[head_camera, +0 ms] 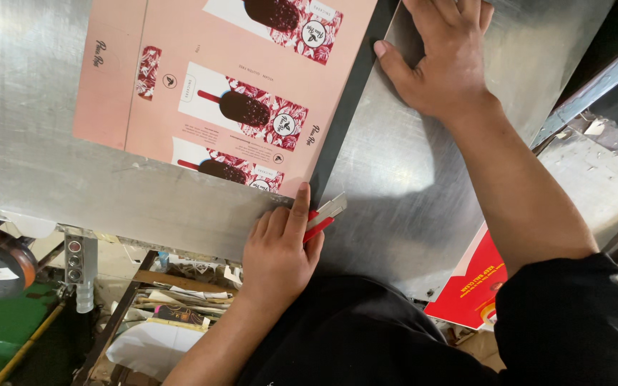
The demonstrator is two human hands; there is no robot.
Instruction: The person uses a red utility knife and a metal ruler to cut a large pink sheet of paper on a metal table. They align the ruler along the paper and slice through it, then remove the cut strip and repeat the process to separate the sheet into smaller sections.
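The left hand [280, 246] pinches a red cutter [323, 218] at the near end of the dark ruler [348, 100], beside the pink sheet [209, 93], while the right hand [445, 57] presses spread fingers [395, 68] flat near the ruler's far end.

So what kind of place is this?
Likely a print or packaging workshop: a pink printed carton sheet lies on a metal table, the left hand holds a red utility knife, paper offcuts pile below.

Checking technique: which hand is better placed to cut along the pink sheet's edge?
Probably left: the left hand already grips the utility knife at the dark strip's near end; the right hand lies flat farther up.
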